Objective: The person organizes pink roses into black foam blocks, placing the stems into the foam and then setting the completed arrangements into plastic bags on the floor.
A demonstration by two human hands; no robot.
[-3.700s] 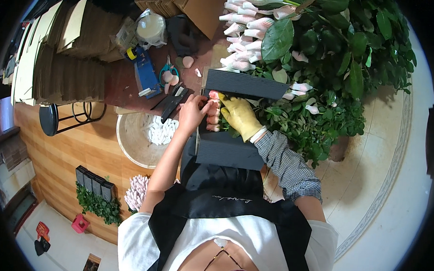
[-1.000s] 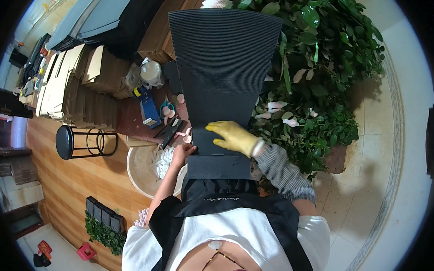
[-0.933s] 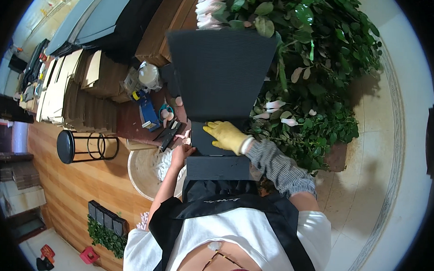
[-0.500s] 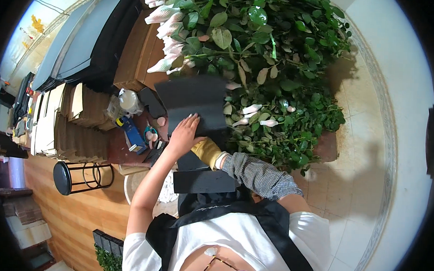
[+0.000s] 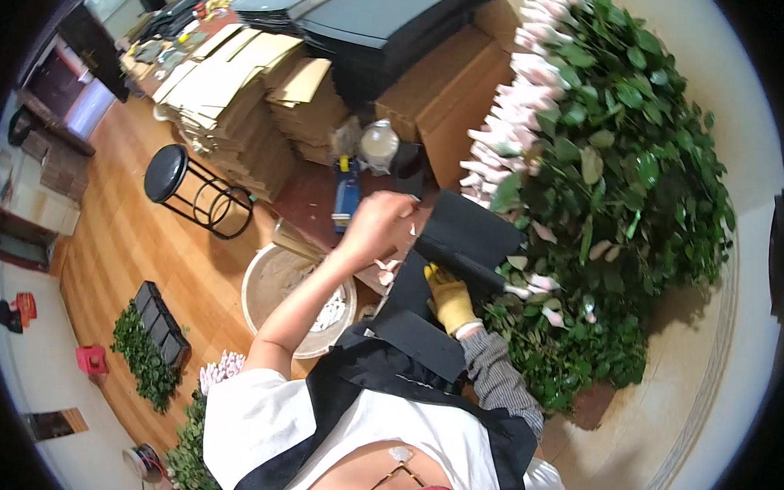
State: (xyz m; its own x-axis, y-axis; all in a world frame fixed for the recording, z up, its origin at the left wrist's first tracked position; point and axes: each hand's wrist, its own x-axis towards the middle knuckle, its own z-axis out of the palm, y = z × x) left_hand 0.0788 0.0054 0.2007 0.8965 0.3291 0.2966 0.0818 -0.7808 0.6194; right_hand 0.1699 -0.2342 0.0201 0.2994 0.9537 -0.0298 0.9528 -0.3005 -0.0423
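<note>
My bare left hand (image 5: 386, 216) is raised over the red-brown worktop (image 5: 314, 201), left of the folded black corrugated card (image 5: 466, 235), its fingers curled; what they hold, if anything, I cannot make out. Just left of it lies a blue tool (image 5: 345, 202). My yellow-gloved right hand (image 5: 445, 294) rests on the black card's lower part, its fingers extended beside the raised fold. A lower black flap (image 5: 419, 345) lies across my apron. Pale pink scraps (image 5: 386, 271) sit at the worktop's edge.
Netted roses (image 5: 522, 103) and dense leaves (image 5: 635, 202) fill the right. Cardboard stacks (image 5: 225, 92), black sheets (image 5: 378, 20) and a wrapped roll (image 5: 378, 143) stand beyond. A black stool (image 5: 166, 172), a white tub (image 5: 261, 297) and bundled stems (image 5: 146, 357) are on the floor left.
The tall black sheet has been folded down. My left hand has left it and moved up-left over the worktop; my gloved hand stays on the card. The view has turned leftward.
</note>
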